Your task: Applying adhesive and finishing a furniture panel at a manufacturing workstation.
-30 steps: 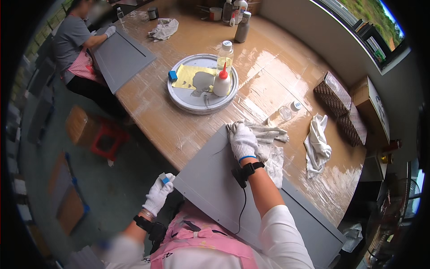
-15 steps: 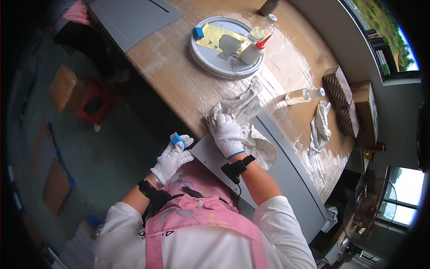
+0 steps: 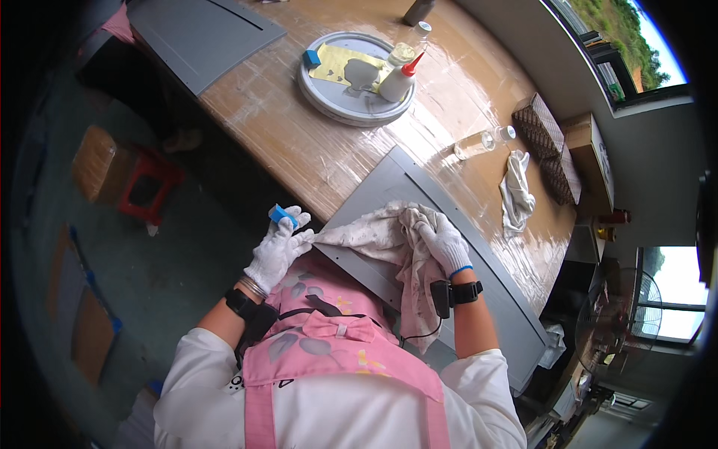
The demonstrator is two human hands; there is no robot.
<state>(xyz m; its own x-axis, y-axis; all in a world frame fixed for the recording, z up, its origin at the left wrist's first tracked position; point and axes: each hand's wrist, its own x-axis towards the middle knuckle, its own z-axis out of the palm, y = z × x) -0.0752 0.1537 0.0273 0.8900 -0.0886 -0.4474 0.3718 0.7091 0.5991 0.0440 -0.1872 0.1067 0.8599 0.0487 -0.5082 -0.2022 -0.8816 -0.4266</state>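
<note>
My left hand (image 3: pixel 277 247), in a white glove, is closed on a small blue block (image 3: pixel 282 215) beside the table's near edge. A corner of the grey-white rag (image 3: pixel 374 232) reaches to its fingertips; whether they pinch it I cannot tell. My right hand (image 3: pixel 446 243), gloved too, grips the bunched part of that rag. The cloth lies across a grey panel (image 3: pixel 493 292) with a recessed line along its far side, and part of it hangs towards my apron.
A round grey lid (image 3: pixel 321 101) carries a yellow sheet, another blue block (image 3: pixel 311 60) and a red-tipped squeeze bottle (image 3: pixel 396 84). Beyond lie a clear bottle (image 3: pixel 475 144) and a white glove (image 3: pixel 516 194). Another grey panel (image 3: pixel 202 37) rests far left; a red stool (image 3: pixel 149 179) stands below.
My right hand has moved right and nearer me, drawing the rag along and baring the panel's far corner. My left hand has shifted slightly left and up, still with the blue block.
</note>
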